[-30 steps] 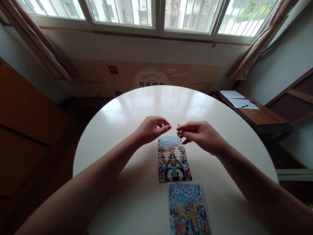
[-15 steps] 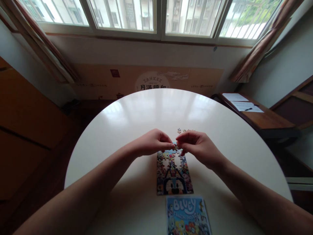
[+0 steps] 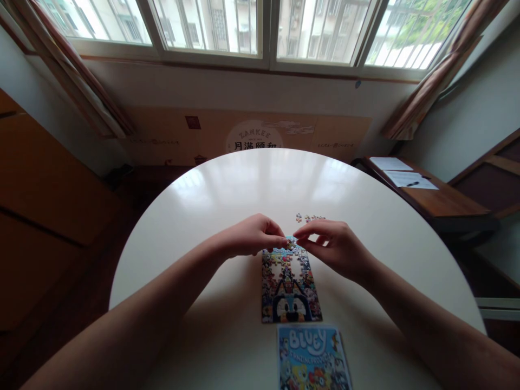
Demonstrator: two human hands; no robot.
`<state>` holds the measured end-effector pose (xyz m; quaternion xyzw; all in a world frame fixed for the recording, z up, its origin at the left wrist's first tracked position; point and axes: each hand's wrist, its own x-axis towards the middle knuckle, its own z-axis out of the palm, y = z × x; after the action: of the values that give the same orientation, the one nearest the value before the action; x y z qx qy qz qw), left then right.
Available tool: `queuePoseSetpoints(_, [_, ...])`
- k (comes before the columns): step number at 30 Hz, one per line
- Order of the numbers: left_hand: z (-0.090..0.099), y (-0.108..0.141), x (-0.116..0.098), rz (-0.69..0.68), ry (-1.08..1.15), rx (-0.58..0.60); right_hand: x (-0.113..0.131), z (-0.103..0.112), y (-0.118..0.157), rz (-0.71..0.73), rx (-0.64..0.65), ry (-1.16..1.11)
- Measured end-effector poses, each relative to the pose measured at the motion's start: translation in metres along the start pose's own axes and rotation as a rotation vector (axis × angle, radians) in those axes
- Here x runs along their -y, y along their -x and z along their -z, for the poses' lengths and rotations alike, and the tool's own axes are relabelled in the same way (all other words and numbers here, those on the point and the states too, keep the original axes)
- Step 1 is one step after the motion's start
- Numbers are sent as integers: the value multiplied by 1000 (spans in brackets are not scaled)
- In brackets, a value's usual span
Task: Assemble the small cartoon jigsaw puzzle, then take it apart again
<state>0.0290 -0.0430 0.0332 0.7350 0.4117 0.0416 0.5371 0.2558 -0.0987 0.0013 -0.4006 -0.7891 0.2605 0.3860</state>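
Observation:
My left hand pinches a small jigsaw piece between thumb and fingers, just over the top part of a jigsaw puzzle. Close by on the right, my right hand holds its thumb and forefinger slightly apart, the tips near that piece, with nothing visible between them. Assembled pieces show a blue dog's face at the bottom and small colourful figures above. Two gaps in the upper half let the white table show through. My fingers partly cover the puzzle's top edge.
Several loose jigsaw pieces lie beyond my right hand on the round white table. Nearer me is a blue picture sheet marked "Bluey". At the right, papers and a pen rest on a wooden side table.
My right fingers have parted and drawn back slightly from the piece in my left hand. More of the loose pieces shows behind them. The left hand has barely moved.

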Motion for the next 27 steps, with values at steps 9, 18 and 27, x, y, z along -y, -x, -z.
queuePoseSetpoints(9, [0,-1,0,-1,-22,1,-2,-3,0,8,30,71])
queuePoseSetpoints(18, [-3,-5,-2,16,67,-145,6,5,2,58,-33,152])
queuePoseSetpoints(27, [-16,-9,-7,12,147,-179,8,4,5,141,-50,362])
